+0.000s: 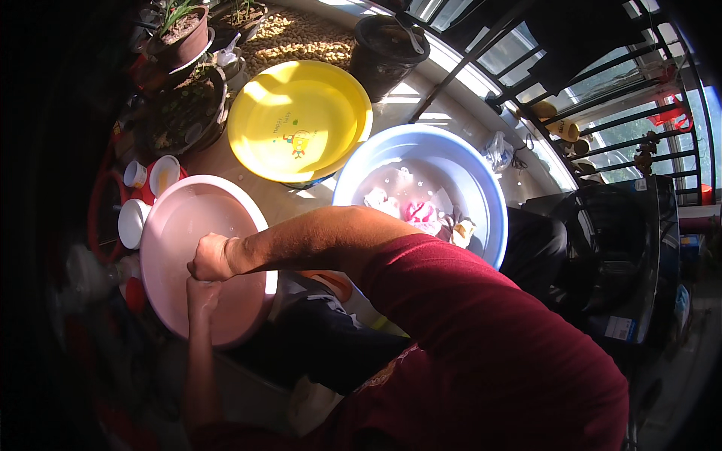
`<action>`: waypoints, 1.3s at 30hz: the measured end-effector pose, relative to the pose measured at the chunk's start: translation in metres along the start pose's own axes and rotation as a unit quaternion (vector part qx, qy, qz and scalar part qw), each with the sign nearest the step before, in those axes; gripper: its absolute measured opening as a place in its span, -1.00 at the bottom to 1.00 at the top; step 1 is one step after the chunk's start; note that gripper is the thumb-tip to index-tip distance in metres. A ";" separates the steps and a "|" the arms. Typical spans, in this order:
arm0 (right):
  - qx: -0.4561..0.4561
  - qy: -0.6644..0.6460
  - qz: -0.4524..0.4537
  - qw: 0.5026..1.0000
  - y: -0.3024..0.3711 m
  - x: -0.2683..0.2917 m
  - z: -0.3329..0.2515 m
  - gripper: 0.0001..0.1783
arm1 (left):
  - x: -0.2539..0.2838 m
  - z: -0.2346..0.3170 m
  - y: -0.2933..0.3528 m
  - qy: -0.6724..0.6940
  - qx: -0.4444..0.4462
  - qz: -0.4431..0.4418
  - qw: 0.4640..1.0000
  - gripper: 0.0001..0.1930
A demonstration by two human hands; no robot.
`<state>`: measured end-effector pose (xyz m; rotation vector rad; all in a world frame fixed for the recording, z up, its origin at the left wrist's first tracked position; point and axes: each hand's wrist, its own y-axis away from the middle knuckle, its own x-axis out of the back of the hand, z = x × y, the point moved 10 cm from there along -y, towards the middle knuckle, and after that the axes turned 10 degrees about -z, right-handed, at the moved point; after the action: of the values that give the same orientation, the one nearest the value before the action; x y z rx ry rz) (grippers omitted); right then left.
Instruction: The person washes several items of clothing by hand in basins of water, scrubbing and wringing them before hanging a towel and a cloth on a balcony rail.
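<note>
Both hands are together over the pink basin (244, 197) at the left, which has water in it. My right hand (214, 257) is closed in a fist and touches the top of my left hand (202, 295). The left hand's fingers look closed just below it. Whatever they grip, if anything, is hidden between them. To the right of my right forearm stands a blue basin (492, 214) with water and suds. Pink cloth (423, 216) and other pale cloths lie in it, partly under the water.
A yellow basin (301, 124) lies on the floor beyond. White tubs (134, 222) stand left of the pink basin. Potted plants (183, 34), a spread of peanut-like pods (301, 37) and a black bucket (387, 52) line the far side. Dark railings (602, 120) are at the right.
</note>
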<state>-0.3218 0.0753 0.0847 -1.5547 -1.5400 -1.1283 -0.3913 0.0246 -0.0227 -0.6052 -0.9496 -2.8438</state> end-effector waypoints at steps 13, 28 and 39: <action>-0.158 -0.137 -0.256 0.944 -0.021 -0.100 0.049 -0.73 | -0.020 0.046 0.002 -0.297 -0.057 0.120 0.946 -0.58; 0.147 0.066 0.184 0.970 0.041 -0.002 -0.010 -0.37 | -0.032 0.023 0.024 0.275 0.048 -0.046 0.959 -0.82; -0.005 -0.072 -0.027 0.997 0.004 -0.022 0.010 -0.72 | -0.024 0.040 0.025 0.001 0.058 -0.024 0.998 -0.78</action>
<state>-0.3157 0.0748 0.0616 -1.6400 -1.6821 -1.0754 -0.3507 0.0269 0.0107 -0.5760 -1.1354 -2.8038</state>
